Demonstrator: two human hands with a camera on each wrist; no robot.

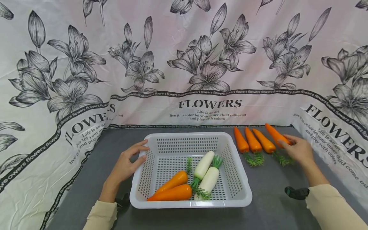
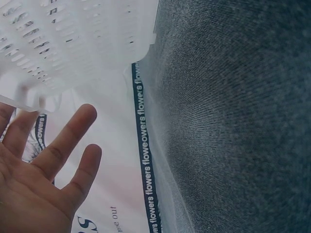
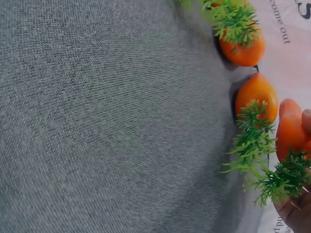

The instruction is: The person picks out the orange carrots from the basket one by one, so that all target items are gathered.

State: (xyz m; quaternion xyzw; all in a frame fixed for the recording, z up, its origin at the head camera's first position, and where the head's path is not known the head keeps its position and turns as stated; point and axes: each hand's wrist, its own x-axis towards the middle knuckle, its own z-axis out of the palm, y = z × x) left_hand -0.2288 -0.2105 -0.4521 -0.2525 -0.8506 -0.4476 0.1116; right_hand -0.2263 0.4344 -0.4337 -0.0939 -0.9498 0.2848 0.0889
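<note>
A white plastic basket holds two orange carrots and two white radishes with green tops. My left hand is at the basket's left rim, fingertips touching it; in the left wrist view the fingers are spread and fairly straight beside the basket wall. To the right, my right hand grips a carrot near its leafy end, thumb and fingers around it. The same carrot shows at the right edge of the right wrist view, its green leaves hanging beside the hand.
Three more carrots lie side by side on the dark grey table, just right of the basket, tips toward the back. A flower-printed cloth rises behind and along both sides of the table.
</note>
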